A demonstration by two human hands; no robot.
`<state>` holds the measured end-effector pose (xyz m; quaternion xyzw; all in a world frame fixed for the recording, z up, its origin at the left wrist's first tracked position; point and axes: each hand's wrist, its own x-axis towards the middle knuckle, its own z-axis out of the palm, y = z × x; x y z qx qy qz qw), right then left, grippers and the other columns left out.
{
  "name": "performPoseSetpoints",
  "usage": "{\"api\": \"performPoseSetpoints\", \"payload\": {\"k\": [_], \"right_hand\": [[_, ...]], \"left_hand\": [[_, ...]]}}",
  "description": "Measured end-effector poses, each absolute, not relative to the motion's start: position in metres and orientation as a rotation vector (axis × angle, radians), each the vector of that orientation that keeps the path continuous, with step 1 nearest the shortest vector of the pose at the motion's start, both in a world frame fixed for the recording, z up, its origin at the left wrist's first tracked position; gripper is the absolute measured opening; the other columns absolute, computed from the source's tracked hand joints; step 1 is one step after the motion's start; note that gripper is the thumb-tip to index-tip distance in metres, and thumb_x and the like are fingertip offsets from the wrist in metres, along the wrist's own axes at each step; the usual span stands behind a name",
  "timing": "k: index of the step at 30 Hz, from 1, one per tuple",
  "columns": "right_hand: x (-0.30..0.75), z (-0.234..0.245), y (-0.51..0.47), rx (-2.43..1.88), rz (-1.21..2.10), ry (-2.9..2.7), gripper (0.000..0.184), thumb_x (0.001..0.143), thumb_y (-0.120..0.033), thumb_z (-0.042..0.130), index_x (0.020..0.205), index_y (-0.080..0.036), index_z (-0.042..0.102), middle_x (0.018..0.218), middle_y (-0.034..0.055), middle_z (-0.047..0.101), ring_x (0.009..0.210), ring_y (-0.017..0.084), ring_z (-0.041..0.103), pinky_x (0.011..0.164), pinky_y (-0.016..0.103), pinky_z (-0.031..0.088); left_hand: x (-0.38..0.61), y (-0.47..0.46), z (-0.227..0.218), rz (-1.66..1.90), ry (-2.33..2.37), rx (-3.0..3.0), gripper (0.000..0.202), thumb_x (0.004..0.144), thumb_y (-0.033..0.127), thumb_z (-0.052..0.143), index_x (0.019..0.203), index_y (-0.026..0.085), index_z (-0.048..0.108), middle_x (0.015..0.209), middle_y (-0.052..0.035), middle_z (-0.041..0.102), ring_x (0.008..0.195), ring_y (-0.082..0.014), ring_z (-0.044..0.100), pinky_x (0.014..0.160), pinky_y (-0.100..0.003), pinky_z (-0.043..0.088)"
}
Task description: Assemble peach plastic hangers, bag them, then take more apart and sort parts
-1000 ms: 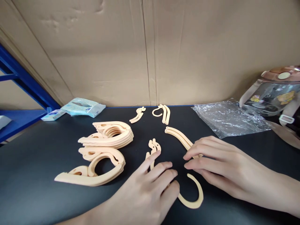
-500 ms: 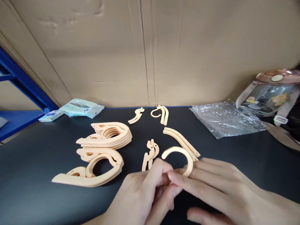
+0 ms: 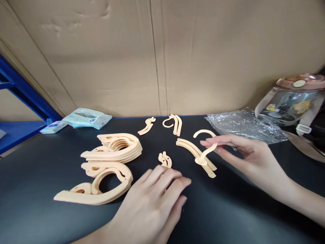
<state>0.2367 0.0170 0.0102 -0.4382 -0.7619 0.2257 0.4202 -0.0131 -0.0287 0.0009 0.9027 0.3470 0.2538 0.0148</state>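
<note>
My right hand (image 3: pixel 250 157) pinches a cream plastic hanger hook (image 3: pixel 203 132) between thumb and fingers. The hook is held above the table, its flat round end hanging over two long curved hanger arms (image 3: pixel 191 150). My left hand (image 3: pixel 154 200) is palm down with its fingers bent forward and apart, reaching over two short hanger pieces (image 3: pixel 165 159). The hand covers the near part of those pieces, and I see nothing gripped in it. Left of that hand lie two stacks of folded hangers, a nearer stack (image 3: pixel 111 196) and a farther stack (image 3: pixel 124 156).
At the back sit short hanger pieces (image 3: pixel 146 126) and another hook (image 3: pixel 167 123) beside two arms (image 3: pixel 177 125). Blue tissue packs (image 3: pixel 87 118) lie at the back left. A clear plastic bag (image 3: pixel 236 125) and a strapped bottle (image 3: pixel 291 101) stand at right, before a cardboard wall (image 3: pixel 114 61).
My hands have parted. The right has carried the hook up and to the right, over the long arms. My left has let go of the hook and flattened out over the short pieces.
</note>
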Motion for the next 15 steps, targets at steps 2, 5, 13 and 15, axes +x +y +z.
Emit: {"api": "performPoseSetpoints", "payload": {"k": [2,5,13,15], "right_hand": [[0.237,0.007,0.021,-1.096,0.586,-1.976,0.014,0.089,-0.030,0.060,0.100,-0.028,0.069,0.101,-0.0011,0.074,0.098,0.019,0.069,0.084,0.030,0.056],[0.237,0.002,0.022,-1.086,0.490,-2.173,0.015,0.091,-0.027,0.057,0.102,-0.025,0.068,0.100,0.0015,0.073,0.093,0.019,0.069,0.081,0.033,0.056],[0.228,0.003,0.002,-0.957,0.423,-2.348,0.021,0.095,-0.021,0.050,0.107,-0.024,0.066,0.098,0.0013,0.074,0.085,0.016,0.071,0.073,0.025,0.057],[0.224,0.008,-0.006,-0.960,0.579,-2.312,0.019,0.094,-0.023,0.052,0.106,-0.025,0.067,0.097,-0.0002,0.074,0.082,0.015,0.071,0.072,0.023,0.057]], "left_hand": [[-0.015,-0.028,0.001,0.680,1.208,2.913,0.033,0.088,0.008,0.042,0.115,0.019,0.059,0.106,-0.0061,0.066,0.093,-0.0245,0.061,0.073,-0.037,0.053],[-0.016,-0.029,0.000,0.558,1.270,2.927,0.038,0.085,0.005,0.040,0.115,0.017,0.060,0.107,-0.0075,0.065,0.095,-0.0261,0.061,0.072,-0.039,0.055],[-0.015,-0.022,-0.003,0.477,1.330,2.964,0.037,0.084,0.000,0.037,0.110,0.012,0.061,0.108,-0.0121,0.064,0.103,-0.0258,0.061,0.080,-0.038,0.055],[-0.015,-0.020,-0.004,0.510,1.356,3.019,0.033,0.090,0.004,0.037,0.113,0.010,0.060,0.112,-0.0132,0.064,0.108,-0.0272,0.059,0.088,-0.041,0.051]]}}
